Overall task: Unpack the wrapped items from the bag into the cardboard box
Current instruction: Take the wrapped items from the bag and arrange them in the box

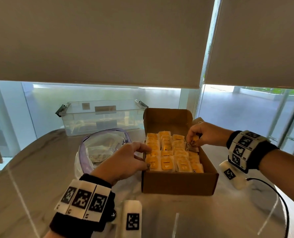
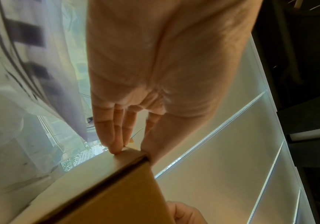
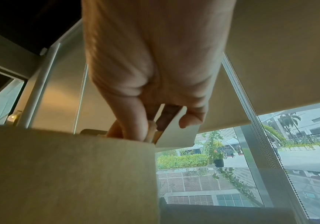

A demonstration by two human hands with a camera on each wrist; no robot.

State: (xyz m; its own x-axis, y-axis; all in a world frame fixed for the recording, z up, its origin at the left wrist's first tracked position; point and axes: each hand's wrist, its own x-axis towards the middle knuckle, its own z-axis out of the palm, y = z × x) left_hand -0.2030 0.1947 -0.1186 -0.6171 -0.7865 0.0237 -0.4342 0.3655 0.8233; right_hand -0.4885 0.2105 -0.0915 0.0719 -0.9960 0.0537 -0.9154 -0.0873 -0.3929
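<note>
Near wall of the box: my open brown cardboard box (image 1: 179,183) sits on the pale, glossy round desk (image 1: 203,213) straight in front of me, lid flap standing up at the far side, so both hands can drop in from above.
Left hand (image 1: 125,159): I keep it at the box's near-left corner, fingers fairly straight and pressing the left wall, thumb at the corner edge; the left wrist view shows the fingertips (image 2: 115,149) on the cardboard rim. I judge it is there to steady the box. Nothing is held in it.
Wrapped items: small packets with yellow labels (image 1: 173,156) stand in tight rows and nearly fill the box, so the task looks well along.
Right hand (image 1: 203,133): bent down over the far-right corner, fingers and thumb pinching one yellow-labelled packet (image 1: 195,138), about to tuck it into the last row, I think.
Bag: the clear plastic zip bag with a purple seal (image 1: 101,146) lies open just left of the box, close for short reaches; a few pale packets seem left inside.
Farthest: a clear plastic tub with grey latches (image 1: 101,117) stands behind the bag.
</note>
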